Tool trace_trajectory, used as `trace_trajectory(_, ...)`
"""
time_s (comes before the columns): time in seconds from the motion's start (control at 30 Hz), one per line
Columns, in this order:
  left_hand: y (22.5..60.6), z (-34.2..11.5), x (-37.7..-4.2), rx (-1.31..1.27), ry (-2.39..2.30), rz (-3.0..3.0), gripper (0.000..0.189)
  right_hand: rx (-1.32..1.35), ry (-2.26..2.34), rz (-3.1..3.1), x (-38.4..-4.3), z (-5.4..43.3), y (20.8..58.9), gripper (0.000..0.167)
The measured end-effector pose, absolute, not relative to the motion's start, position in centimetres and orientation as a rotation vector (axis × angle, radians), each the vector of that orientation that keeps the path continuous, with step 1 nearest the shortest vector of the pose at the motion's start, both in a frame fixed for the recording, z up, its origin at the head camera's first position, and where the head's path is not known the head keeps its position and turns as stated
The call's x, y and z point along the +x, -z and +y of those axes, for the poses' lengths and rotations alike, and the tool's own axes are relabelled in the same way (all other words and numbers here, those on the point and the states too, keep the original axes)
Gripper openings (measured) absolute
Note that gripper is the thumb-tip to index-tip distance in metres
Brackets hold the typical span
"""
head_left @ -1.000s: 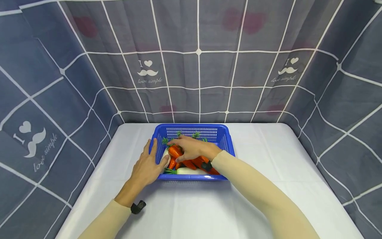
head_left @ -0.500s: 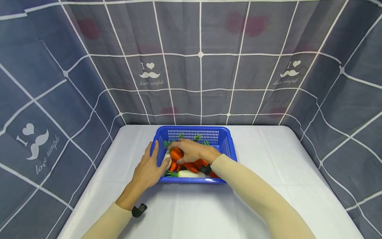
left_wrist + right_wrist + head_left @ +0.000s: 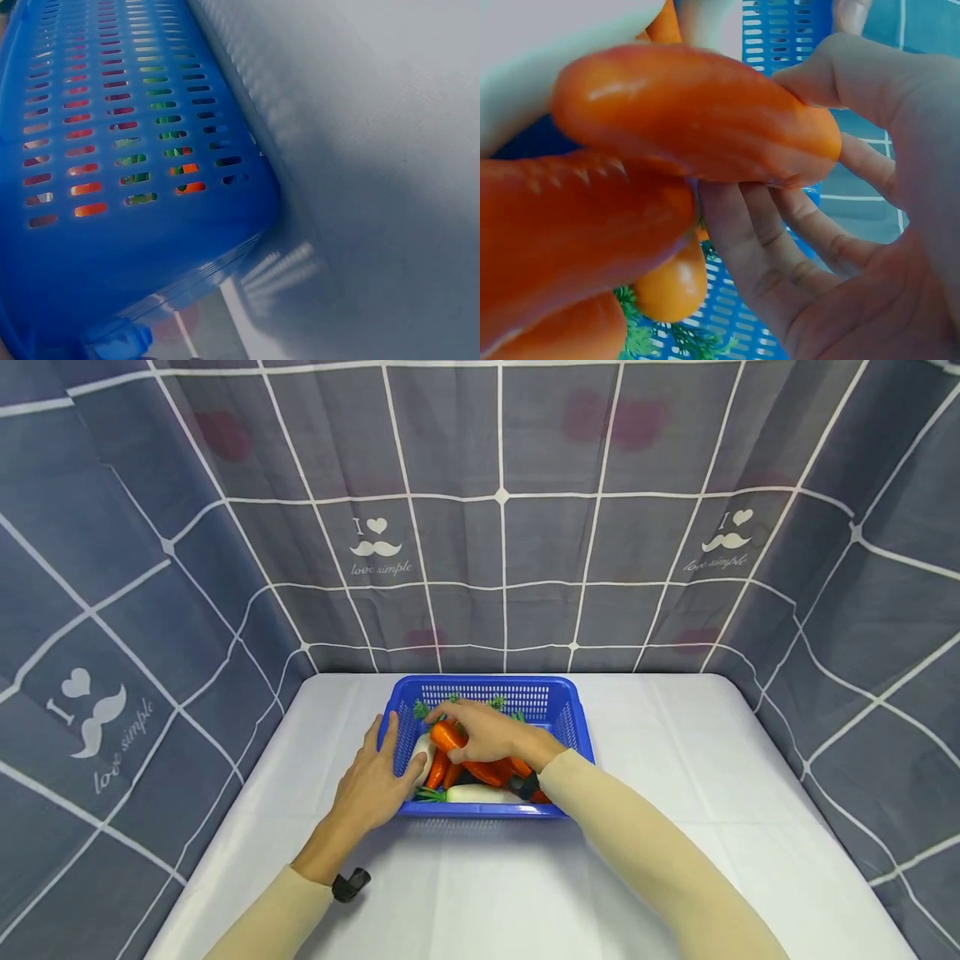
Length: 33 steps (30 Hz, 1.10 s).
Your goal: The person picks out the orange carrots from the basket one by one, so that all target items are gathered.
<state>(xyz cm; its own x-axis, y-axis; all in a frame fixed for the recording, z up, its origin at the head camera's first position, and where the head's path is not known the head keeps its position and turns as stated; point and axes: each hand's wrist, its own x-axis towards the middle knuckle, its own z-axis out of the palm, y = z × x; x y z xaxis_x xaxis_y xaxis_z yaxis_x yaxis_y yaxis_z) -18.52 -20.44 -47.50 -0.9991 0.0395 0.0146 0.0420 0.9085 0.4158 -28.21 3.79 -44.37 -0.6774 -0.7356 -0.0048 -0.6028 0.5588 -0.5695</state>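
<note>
Pinched between the thumb and fingers of the right hand (image 3: 489, 733), an orange carrot (image 3: 447, 736) sits above other carrots (image 3: 436, 771) inside the blue basket (image 3: 480, 810), just right of the left hand (image 3: 372, 787), which rests spread at the left rim.

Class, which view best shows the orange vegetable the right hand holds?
The right wrist view: the orange vegetable appears large in the right hand. The head view shows it small, partly covered; the left wrist view, only unidentifiable orange patches through the basket.
</note>
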Motion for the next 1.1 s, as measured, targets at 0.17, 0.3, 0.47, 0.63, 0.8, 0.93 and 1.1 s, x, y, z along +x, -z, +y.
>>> trace_trajectory(0.17, 47.6, -20.4, -18.6, -0.048, 0.66, -3.066, 0.099, -1.107, 0.855, 2.567, -28.0, 4.8, 43.8, 0.068)
trace_trajectory(0.3, 47.5, -20.4, -18.7, -0.033, 0.668, -3.074, 0.099, -1.099, 0.922, 2.563, -27.8, 5.8, 43.2, 0.066)
trace_trajectory(0.47, 47.6, -20.3, -18.7, -0.015, 0.691, -3.065, 0.098, -1.05, 0.969, 2.575, -27.6, 7.3, 42.4, 0.067)
trace_trajectory(0.63, 47.7, -20.2, -18.5, -0.014, 0.703, -3.061, 0.097, -1.016, 0.966, 2.624, -27.5, 9.1, 42.0, 0.071)
trace_trajectory(0.8, 47.6, -20.2, -18.4, -0.051, 0.722, -3.028, 0.084, -0.99, 0.984, 2.66, -27.6, 10.9, 42.0, 0.072)
trace_trajectory(0.93, 47.6, -20.4, -18.2, -0.089, 0.731, -3.013, 0.073, -0.97, 1.008, 2.69, -27.5, 12.5, 41.7, 0.072)
trace_trajectory(1.1, 47.5, -20.5, -18.0, -0.094, 0.737, -3.018, 0.07, -0.939, 1.023, 2.747, -27.5, 14.9, 41.2, 0.069)
